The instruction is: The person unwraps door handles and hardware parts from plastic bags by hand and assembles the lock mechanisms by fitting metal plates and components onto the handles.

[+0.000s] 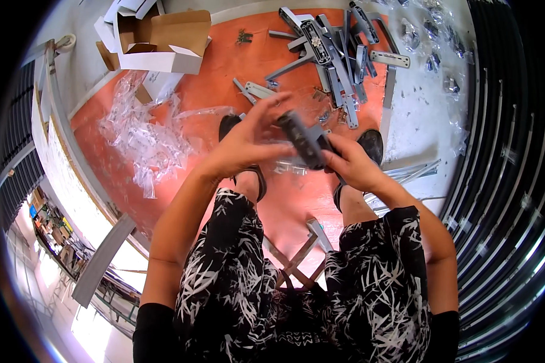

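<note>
My right hand (358, 164) grips a dark grey, oblong metal fitting (303, 139) with a bar-like arm, held above the floor between my feet. The fitting is slightly blurred, and its exact kind is unclear. To its left, my left hand (243, 140) is open, thumb and fingers spread apart, the fingers smeared by motion. Those fingers come close to the fitting's left side; whether the thumb touches it I cannot tell. Beyond my hands lies a pile of similar grey metal fittings and bars (339, 60), some with slotted end plates.
An open white cardboard box (184, 60) stands at the far left. Crumpled clear plastic (142, 130) lies on the orange floor sheet (224, 51). Bagged small parts (433, 60) are at far right, beside long dark bars (502, 181). A wooden board (60, 145) stands left.
</note>
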A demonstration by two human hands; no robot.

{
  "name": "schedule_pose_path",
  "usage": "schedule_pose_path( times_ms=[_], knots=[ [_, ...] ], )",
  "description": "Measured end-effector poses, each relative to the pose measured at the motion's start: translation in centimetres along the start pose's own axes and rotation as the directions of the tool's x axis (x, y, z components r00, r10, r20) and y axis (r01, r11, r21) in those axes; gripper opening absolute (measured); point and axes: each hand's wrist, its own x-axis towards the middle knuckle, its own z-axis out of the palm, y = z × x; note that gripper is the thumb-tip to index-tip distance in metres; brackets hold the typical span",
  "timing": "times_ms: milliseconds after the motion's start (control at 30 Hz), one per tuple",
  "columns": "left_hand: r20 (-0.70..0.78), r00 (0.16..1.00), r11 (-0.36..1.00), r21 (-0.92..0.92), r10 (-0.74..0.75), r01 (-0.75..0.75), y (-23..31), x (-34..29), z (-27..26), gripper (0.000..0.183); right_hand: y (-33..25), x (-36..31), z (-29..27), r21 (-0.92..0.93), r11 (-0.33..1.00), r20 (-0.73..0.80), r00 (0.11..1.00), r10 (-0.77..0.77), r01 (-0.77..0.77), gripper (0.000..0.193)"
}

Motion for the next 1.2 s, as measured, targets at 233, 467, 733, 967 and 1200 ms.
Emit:
schedule_pose_path(
  times_ms=[233,467,733,967,1200],
  knots=[
    [-0.067,0.995,0.905,-0.422,-0.080,0.044,-3.5,-0.5,1.7,0.082,-0.6,2.5,5.5,-0.336,0.933,-0.467,0.836,-0.287,0.132,0.015],
    [-0.056,0.974,0.695,-0.710,-0.220,0.116,-0.2,0.0,3.6,0.070,-1.1,1.8,6.4,0.489,0.869,-0.105,0.983,0.149,-0.079,0.024],
    [0.023,0.946,0.931,-0.168,-0.324,0.324,0.1,-0.8,2.5,0.071,0.7,1.8,3.9,-0.137,0.986,-0.082,0.993,0.087,-0.098,0.034],
    [-0.063,0.953,0.934,-0.227,-0.297,0.276,-0.5,-1.1,1.5,0.060,-1.8,3.6,-0.5,-0.543,0.839,-0.012,0.998,-0.059,0.043,0.038],
    [-0.361,0.907,0.903,-0.427,-0.217,0.046,-0.3,-2.3,-1.6,0.038,4.6,3.8,-0.9,-0.615,0.780,-0.226,0.922,-0.313,0.114,0.026]
  ],
)
